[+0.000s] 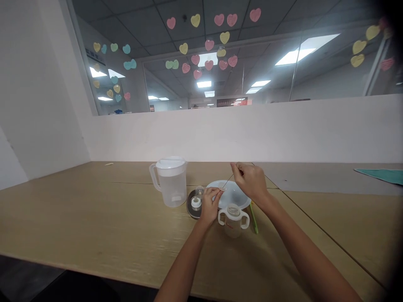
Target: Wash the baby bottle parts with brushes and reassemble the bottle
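Note:
My left hand (210,203) is closed in a pinch over the white bowl (241,196), on a small pale translucent piece (222,189) whose kind I cannot make out. Higher up and to the right, the fingers of my right hand (252,179) are curled shut around one end of a thin wire-like rod (228,181). The rod slants down to the piece in my left hand. Just in front of the bowl stands a clear baby bottle (233,224) with two white handles and its top uncovered. A round metal tray (191,212) beside my left hand carries a white bottle collar (195,203) and a clear cap (200,191).
To the left stands a lidded translucent pitcher (172,184) with liquid in it. A green brush-like stick (254,220) lies right of the bottle. At the far right lies a teal cloth (382,175). A white wall (220,134) with a window borders the wooden table (110,226).

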`<action>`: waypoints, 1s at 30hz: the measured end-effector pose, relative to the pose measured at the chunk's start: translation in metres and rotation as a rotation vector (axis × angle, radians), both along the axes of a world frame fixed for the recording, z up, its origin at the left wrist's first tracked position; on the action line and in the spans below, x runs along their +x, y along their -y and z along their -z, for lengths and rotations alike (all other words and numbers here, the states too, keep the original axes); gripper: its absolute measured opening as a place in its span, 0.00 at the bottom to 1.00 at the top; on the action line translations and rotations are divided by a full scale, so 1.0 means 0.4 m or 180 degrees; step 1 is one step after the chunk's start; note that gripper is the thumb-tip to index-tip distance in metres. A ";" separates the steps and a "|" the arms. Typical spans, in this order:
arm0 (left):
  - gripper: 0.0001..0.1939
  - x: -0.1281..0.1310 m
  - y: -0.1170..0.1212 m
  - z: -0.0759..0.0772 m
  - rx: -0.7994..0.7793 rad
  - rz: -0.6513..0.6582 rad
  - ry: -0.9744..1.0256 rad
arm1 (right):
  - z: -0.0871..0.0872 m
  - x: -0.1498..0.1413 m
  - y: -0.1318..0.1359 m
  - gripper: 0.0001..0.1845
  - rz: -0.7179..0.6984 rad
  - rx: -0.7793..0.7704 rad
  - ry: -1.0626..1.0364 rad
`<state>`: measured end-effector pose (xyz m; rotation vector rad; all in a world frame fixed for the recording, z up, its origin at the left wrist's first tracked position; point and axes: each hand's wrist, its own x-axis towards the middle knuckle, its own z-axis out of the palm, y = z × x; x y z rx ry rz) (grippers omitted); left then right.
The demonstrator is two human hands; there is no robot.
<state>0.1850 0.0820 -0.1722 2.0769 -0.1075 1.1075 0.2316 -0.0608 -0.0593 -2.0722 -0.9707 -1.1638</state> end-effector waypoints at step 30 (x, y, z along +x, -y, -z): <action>0.11 0.016 -0.018 0.067 0.0363 -0.0633 -0.0681 | 0.185 0.357 0.031 0.16 0.0067 -0.1193 -0.2376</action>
